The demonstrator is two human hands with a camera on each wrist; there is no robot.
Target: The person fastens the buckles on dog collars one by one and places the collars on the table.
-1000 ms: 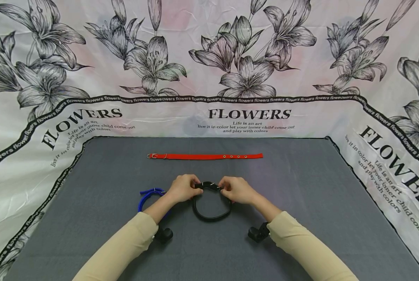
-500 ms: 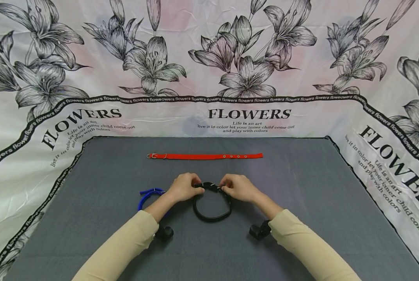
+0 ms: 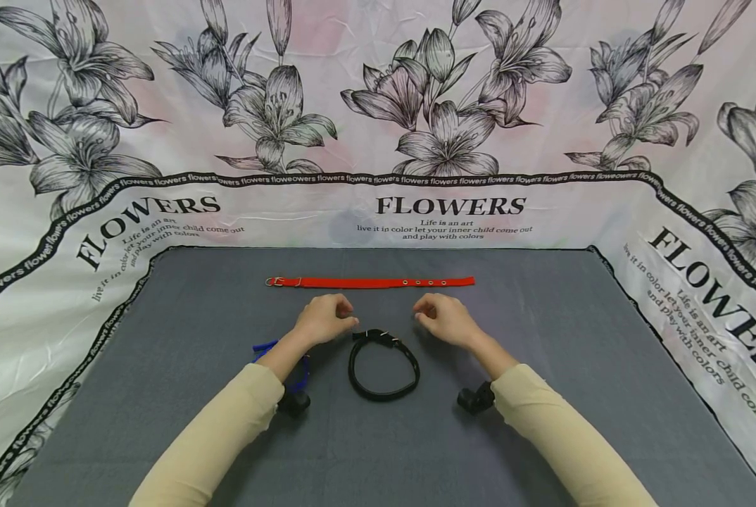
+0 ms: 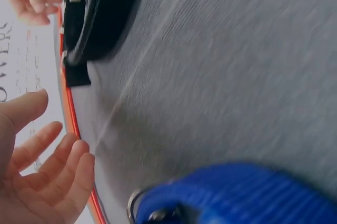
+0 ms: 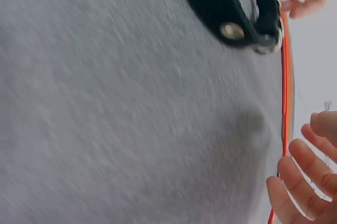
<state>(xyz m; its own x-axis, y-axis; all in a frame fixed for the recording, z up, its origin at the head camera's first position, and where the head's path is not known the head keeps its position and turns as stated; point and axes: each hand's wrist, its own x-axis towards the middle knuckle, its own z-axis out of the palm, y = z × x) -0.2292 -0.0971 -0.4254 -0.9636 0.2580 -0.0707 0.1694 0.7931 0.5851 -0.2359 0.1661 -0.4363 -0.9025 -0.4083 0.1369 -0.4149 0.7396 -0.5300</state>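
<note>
A black buckled collar (image 3: 383,398) lies in a closed ring on the grey cloth, its buckle on the far side. My left hand (image 3: 324,318) hovers just beyond and left of it, fingers loosely bent and holding nothing. On the other side, my right hand (image 3: 446,319) is likewise off the collar, thumb and fingers apart in the right wrist view. Beyond both hands a red collar (image 3: 372,283) is stretched out straight, metal buckle at its left end and eyelets toward the right. A blue collar (image 4: 237,192) sits curled under my left forearm, partly hidden in the head view.
Grey cloth (image 3: 543,317) covers the table. A white flower-printed sheet (image 3: 454,211) rises behind and along both sides. Black wrist cameras (image 3: 476,398) hang below the sleeves.
Both hands have let go of the black collar and moved away from it, forward toward the red collar and slightly apart. The black collar stays in place as a ring.
</note>
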